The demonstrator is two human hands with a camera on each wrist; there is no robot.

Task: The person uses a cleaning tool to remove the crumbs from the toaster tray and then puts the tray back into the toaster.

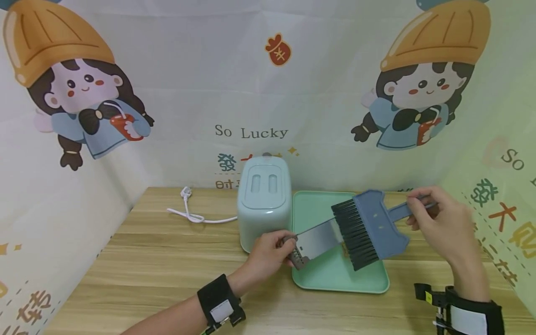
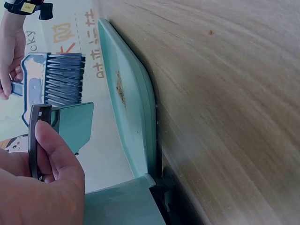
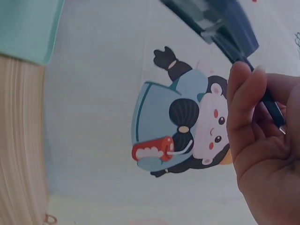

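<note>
My left hand [image 1: 268,251] pinches the grey end of a flat metal crumb tray [image 1: 320,239], which is held tilted above a green tray [image 1: 335,283]. A blue brush [image 1: 377,225] with black bristles is gripped by its handle in my right hand [image 1: 450,228]. In the head view the bristles overlap the far end of the crumb tray; whether they touch it I cannot tell. Brown crumbs [image 2: 120,89] lie on the green tray in the left wrist view. Beside my left hand stands a pale green toaster [image 1: 265,186].
A white power cord [image 1: 209,220] with its plug [image 1: 186,191] trails left from the toaster on the wooden table [image 1: 167,270]. Behind it hangs a printed cloth [image 1: 188,93] with cartoon figures, which also runs along both sides.
</note>
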